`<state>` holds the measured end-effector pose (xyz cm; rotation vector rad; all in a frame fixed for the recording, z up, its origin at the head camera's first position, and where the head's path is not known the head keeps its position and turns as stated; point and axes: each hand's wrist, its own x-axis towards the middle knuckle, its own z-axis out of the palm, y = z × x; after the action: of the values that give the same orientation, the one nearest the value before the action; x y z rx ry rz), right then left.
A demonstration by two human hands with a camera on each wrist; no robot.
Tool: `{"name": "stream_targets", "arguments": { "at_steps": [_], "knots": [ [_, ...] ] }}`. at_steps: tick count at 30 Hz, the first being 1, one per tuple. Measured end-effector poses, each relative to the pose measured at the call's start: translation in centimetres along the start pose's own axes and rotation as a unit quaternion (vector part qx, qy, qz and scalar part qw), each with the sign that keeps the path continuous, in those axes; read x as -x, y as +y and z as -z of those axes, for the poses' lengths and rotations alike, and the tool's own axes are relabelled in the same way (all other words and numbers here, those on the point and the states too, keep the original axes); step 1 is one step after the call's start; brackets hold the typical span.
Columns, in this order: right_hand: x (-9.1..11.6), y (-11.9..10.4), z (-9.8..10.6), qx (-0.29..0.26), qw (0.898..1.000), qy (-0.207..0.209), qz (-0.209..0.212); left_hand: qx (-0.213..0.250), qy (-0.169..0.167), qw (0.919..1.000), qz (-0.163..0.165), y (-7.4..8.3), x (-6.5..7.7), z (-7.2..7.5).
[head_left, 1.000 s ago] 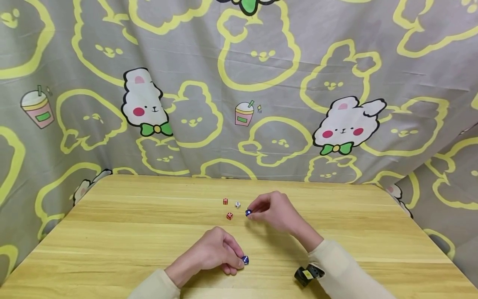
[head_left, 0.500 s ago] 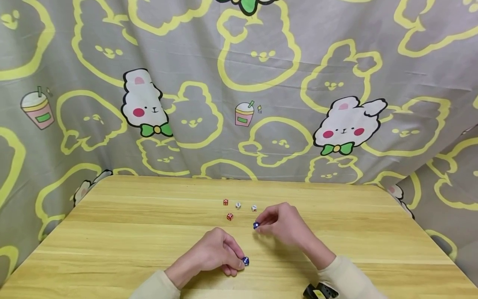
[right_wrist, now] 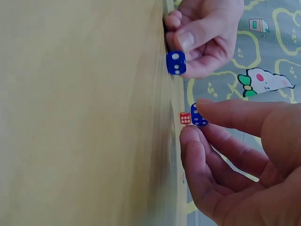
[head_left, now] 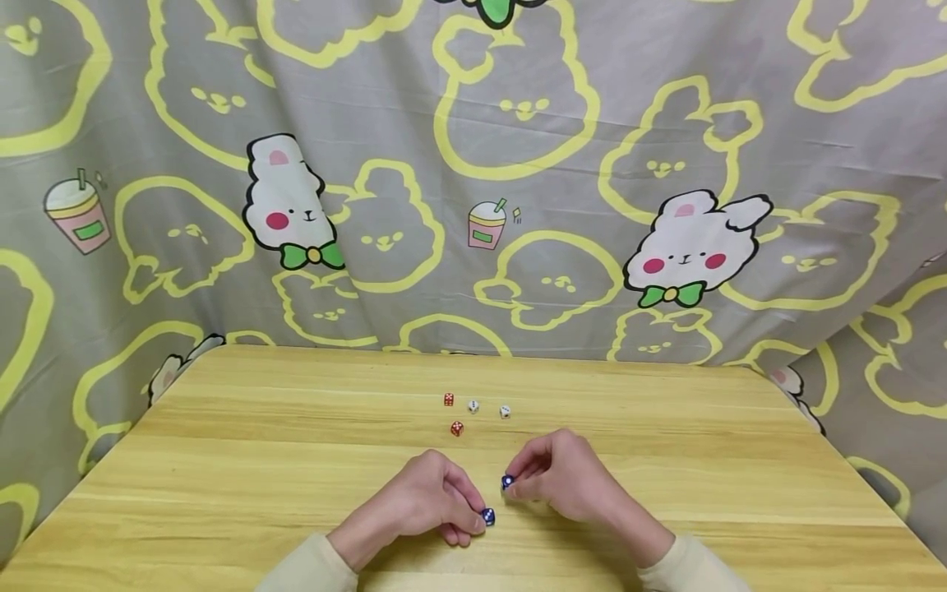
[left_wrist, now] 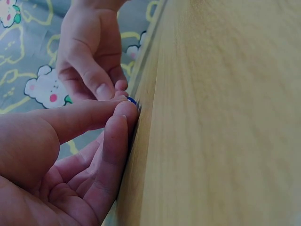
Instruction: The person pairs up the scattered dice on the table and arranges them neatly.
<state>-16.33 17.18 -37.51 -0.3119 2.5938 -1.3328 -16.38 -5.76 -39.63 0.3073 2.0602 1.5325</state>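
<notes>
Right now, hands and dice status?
Left hand pinches one blue die; right hand pinches another. Nothing between those dice. Red dice, white dice farther back.

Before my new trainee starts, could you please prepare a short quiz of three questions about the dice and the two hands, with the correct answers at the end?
1. Count: how many dice lie on the table outside the left hand and the right hand, and in which colours?
2. True or false: the two hands hold dice of different colours.
3. Choose: in the head view, the die farthest left is A) blue, B) red, C) white.

Key
1. Four: the back red die, the front red die, the left white die and the right white die.
2. False: each hand pinches a blue die.
3. B.
</notes>
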Motion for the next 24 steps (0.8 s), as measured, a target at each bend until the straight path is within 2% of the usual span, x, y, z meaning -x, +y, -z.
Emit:
{"name": "stream_targets", "arguments": {
  "at_steps": [24],
  "knots": [
    [1.3, 0.0, -1.0, -0.014, 0.998, -0.055, 0.001, 0.004, 0.004, 1.0000, 0.002, 0.0, 0.0, -0.1]
  ]
}}
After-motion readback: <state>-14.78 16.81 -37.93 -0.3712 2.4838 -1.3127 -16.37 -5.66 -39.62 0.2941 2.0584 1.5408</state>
